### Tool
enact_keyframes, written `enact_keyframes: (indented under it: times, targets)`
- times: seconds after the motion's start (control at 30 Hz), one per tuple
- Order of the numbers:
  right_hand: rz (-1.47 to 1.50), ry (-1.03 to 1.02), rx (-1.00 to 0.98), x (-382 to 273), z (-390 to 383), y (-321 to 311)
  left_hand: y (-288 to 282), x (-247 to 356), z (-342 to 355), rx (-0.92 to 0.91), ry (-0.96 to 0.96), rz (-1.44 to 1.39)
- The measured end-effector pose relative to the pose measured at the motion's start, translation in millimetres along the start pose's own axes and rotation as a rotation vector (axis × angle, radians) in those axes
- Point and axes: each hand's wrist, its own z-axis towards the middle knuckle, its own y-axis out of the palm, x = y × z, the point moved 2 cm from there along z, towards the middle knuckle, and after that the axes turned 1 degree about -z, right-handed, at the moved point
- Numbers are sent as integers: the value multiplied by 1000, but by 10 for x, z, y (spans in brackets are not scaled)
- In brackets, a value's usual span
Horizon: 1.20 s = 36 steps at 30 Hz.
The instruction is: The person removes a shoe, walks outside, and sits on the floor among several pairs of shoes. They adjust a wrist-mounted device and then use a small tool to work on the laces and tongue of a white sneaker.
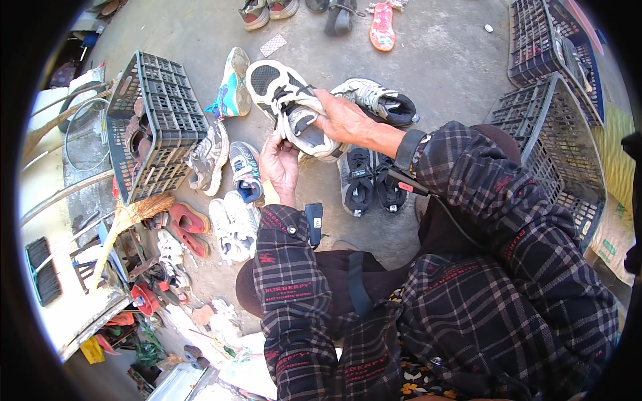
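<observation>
A white sneaker [273, 90] with a dark mesh toe is held up off the ground between my hands, toe pointing away. My right hand [351, 123] grips it from the right side, near the ankle opening. My left hand [279, 166] is closed at its near left edge, fingertips by the laces and tongue; the exact pinch is partly hidden. Just beyond my right hand lies a grey-white sneaker [378, 100]. Beneath the held sneaker stands a pair of black sneakers [361, 177]. A blue-and-white shoe [235, 83] lies left of it, and a blue-grey sneaker [246, 172] lies beside my left hand.
A black plastic crate [170, 100] with shoes stands at left. More crates [558, 127] stand at right. White shoes [234, 224], red shoes [189, 227] and a grey sneaker [211, 157] lie at left. A pink insole [382, 28] lies at the far side. A straw broom [137, 212] leans near the left crate.
</observation>
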Motion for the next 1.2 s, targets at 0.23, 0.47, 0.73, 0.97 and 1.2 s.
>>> enact_keyframes:
  times: [0.23, 0.47, 0.73, 0.97, 1.2]
  targets:
    - [166, -41, 68, -95, 17, -46, 68, 58, -22, -7, 8, -7]
    - [266, 55, 50, -130, 92, -157, 236, 108, -73, -96, 170, 178]
    - [348, 144, 99, -111, 177, -220, 564, 231, -263, 108, 434, 839]
    - [488, 42, 77, -306, 129, -350, 829, 353, -467, 118, 635, 1040]
    - [434, -66, 51, -441, 100, -392, 1012, 441, -645, 157, 650, 1078]
